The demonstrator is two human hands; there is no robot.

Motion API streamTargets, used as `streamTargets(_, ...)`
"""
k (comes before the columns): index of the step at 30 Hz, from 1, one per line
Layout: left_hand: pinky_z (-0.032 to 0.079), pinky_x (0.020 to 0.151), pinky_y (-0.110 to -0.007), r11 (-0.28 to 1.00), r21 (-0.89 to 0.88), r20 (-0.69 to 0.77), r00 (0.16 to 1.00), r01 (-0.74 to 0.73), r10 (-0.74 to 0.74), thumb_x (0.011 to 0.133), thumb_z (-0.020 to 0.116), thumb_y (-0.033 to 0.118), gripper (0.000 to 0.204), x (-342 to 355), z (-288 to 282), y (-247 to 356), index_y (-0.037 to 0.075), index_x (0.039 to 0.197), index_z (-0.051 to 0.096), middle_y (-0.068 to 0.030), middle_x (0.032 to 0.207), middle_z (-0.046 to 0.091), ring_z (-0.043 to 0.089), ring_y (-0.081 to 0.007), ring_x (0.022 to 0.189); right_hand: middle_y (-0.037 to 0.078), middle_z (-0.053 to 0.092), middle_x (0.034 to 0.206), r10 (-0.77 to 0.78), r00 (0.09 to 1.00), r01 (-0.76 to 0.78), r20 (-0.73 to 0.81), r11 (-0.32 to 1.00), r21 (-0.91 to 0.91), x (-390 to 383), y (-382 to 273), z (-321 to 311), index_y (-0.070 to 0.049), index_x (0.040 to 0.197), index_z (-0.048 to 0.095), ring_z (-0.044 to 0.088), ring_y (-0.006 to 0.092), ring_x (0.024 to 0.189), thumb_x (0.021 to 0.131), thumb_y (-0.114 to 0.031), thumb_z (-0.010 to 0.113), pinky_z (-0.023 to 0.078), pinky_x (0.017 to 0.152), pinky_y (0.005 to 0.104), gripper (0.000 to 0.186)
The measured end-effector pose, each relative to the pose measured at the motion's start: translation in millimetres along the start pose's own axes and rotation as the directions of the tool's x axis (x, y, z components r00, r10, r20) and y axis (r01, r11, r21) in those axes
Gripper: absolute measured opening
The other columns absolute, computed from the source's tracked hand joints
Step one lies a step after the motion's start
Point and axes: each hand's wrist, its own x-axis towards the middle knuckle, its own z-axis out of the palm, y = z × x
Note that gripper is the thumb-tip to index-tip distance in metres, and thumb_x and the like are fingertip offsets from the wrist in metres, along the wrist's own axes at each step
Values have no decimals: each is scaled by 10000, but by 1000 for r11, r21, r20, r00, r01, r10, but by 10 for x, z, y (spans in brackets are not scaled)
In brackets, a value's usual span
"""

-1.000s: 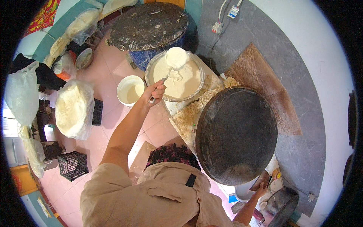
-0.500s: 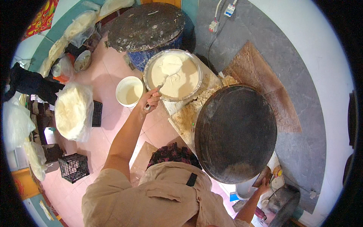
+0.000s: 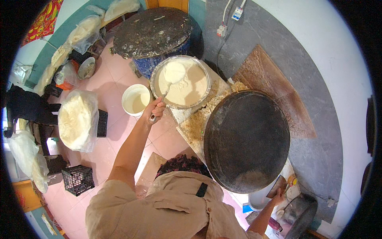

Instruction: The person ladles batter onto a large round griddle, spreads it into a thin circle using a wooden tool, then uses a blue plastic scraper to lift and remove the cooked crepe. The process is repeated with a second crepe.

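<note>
My left hand (image 3: 154,110) is closed round the handle of a ladle (image 3: 174,72). The ladle's bowl, covered in pale batter, is over a wide round tub (image 3: 207,85) of the same cream batter; whether it touches the batter I cannot tell. To the right, a large round black griddle (image 3: 246,139) has a bare top. Beyond its near edge, my right hand (image 3: 277,197) grips a flat brown scraper (image 3: 277,186) above a pale basin (image 3: 258,201). Part of that basin is hidden by the griddle.
A white bucket (image 3: 125,96) stands left of the tub. Behind is a blue drum with a dark, crusted lid (image 3: 153,30). At left are a bagged stack of pale flatbreads (image 3: 77,121), a black crate (image 3: 77,179) and a person's dark sleeve (image 3: 34,107). A brown sheet leans on the wall.
The ladle's bowl has shifted slightly left and nearer over the tub, my left hand with it. My right hand stays nearly in place. At left, the dark-clothed person has moved nearer.
</note>
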Motion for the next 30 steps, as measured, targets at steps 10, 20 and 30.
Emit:
streamTargets(10,299,269,-163,994,104,219,975,11,-34,1041,339,269,293,-117,319,80,80,845,446,28,591,391,310,-21,327,212,667,1100,14,998,-10,-59,997,82,-109,109,-88,36,1158,638,642,333,1001,768,-412,736,480,914,377,602)
streamTargets(20,282,272,-179,997,74,29,999,-30,28,1040,335,283,375,71,62,-51,69,750,441,17,506,388,338,-45,334,212,682,1053,20,999,-17,-29,994,110,8,274,-18,44,1139,645,666,326,917,768,-361,751,512,849,390,559)
streamTargets(30,312,283,-180,992,8,278,953,124,-122,1030,355,337,408,-166,584,89,109,695,397,38,440,381,342,-40,307,216,679,1060,12,999,-8,-37,994,108,-140,291,-213,32,1126,657,667,310,928,772,-368,746,516,834,386,542)
